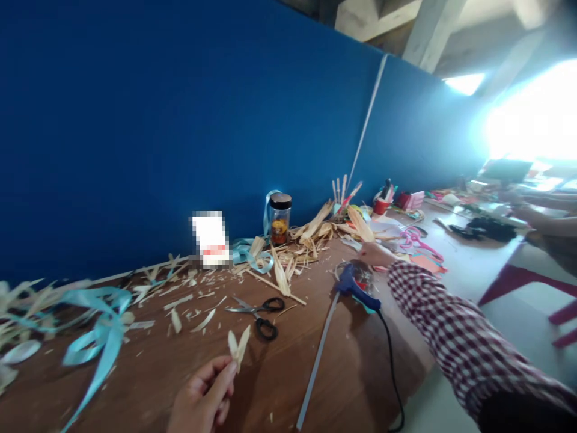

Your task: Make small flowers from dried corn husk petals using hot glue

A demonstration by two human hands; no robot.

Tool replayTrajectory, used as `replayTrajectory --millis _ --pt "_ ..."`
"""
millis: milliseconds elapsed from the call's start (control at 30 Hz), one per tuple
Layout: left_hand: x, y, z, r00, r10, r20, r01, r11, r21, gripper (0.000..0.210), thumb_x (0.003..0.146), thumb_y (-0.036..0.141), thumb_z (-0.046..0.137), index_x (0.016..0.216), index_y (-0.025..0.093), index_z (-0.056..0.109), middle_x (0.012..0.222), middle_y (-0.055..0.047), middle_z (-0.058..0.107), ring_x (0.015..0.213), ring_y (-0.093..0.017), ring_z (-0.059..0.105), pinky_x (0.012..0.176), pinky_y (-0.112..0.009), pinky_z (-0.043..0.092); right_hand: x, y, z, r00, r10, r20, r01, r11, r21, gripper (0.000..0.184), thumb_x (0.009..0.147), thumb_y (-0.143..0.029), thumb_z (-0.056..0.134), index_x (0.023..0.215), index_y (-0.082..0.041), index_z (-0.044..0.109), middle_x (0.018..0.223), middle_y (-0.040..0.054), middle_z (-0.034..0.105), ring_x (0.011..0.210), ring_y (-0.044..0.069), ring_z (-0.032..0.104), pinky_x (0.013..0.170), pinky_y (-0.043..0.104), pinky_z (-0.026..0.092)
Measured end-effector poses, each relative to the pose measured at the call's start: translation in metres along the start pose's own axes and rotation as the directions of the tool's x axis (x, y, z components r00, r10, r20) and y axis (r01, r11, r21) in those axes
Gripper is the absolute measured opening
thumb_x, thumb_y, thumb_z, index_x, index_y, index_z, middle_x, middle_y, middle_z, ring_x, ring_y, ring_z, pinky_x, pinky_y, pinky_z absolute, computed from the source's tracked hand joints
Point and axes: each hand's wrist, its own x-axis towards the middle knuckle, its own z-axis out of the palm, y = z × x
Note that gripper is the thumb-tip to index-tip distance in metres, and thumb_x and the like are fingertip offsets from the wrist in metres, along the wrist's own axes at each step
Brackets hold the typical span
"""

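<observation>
My left hand (205, 394) pinches a small V-shaped pair of dried husk pieces (241, 347) between thumb and finger. Just beyond it lie scissors (259, 314) with black handles, blades parted. In a checkered sleeve (433, 310), my right arm stretches forward. My right hand (376, 254) is down at the table among papers and scraps, its fingers too small and blurred to read. Close to that hand rests a blue glue gun (356, 288) with a black cord. A long pale stick (318, 361) runs from the gun toward the front edge.
Dried husks (315, 231) and shavings litter the brown table (157, 373). Light blue ribbon (101, 319) curls at left. A black-lidded jar (280, 219) stands by the blue partition (135, 120). Pink scissors (417, 240) and a red cup (382, 203) are at right; another person's arm (545, 216) shows beyond.
</observation>
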Motion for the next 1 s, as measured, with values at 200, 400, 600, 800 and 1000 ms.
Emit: replayTrajectory --millis 200,400,600,800,1000 --pt "0.003 0.001 0.003 1.000 0.024 -0.015 -0.025 0.999 -0.049 0.031 0.056 0.038 0.073 0.060 0.012 0.058 0.041 0.008 0.043 0.028 0.001 0.027 0.029 -0.011 0.018 -0.004 -0.015 -0.029 0.987 0.157 -0.016 -0.150 0.965 0.215 0.018 0.086 -0.029 0.049 0.080 -0.016 0.060 0.081 0.0096 0.061 0.073 0.018 0.058 0.064 0.032 0.046" --pt "0.007 0.002 -0.002 0.999 -0.043 0.016 0.044 0.993 -0.108 0.033 0.055 0.039 0.075 0.062 0.012 0.057 0.040 0.008 0.045 0.026 0.001 0.028 0.028 -0.012 0.016 -0.078 -0.125 -0.025 0.997 -0.001 -0.073 0.043 0.816 0.577 0.016 0.082 -0.036 0.044 0.088 -0.022 0.050 0.073 0.0051 0.056 0.057 0.016 0.053 0.050 0.028 0.042" --pt "0.006 0.009 -0.003 0.998 0.004 -0.056 -0.019 0.963 -0.268 0.035 0.052 0.040 0.077 0.064 0.012 0.059 0.039 0.008 0.046 0.027 0.001 0.029 0.029 -0.012 0.018 -0.193 -0.249 0.011 0.817 -0.502 0.282 -0.003 0.486 0.874 0.009 0.076 -0.025 0.056 0.085 -0.024 0.055 0.070 -0.0001 0.060 0.059 0.014 0.053 0.051 0.024 0.040" --pt "0.009 0.009 -0.009 0.990 0.010 -0.139 -0.043 0.970 -0.237 0.037 0.051 0.042 0.077 0.067 0.013 0.061 0.040 0.008 0.045 0.030 0.000 0.031 0.030 -0.012 0.020 -0.205 -0.261 0.045 0.810 -0.459 0.366 -0.140 0.454 0.880 0.005 0.075 -0.022 0.056 0.080 -0.020 0.055 0.067 -0.0014 0.057 0.061 0.013 0.051 0.056 0.023 0.040" --pt "0.010 0.003 -0.008 0.992 -0.016 -0.121 -0.013 0.973 -0.232 0.037 0.050 0.043 0.077 0.065 0.012 0.063 0.036 0.009 0.042 0.029 -0.001 0.030 0.030 -0.014 0.022 -0.206 -0.259 0.056 0.779 -0.443 0.444 -0.286 0.378 0.880 0.011 0.073 -0.023 0.059 0.082 -0.019 0.053 0.068 -0.0016 0.058 0.062 0.012 0.053 0.057 0.023 0.041"
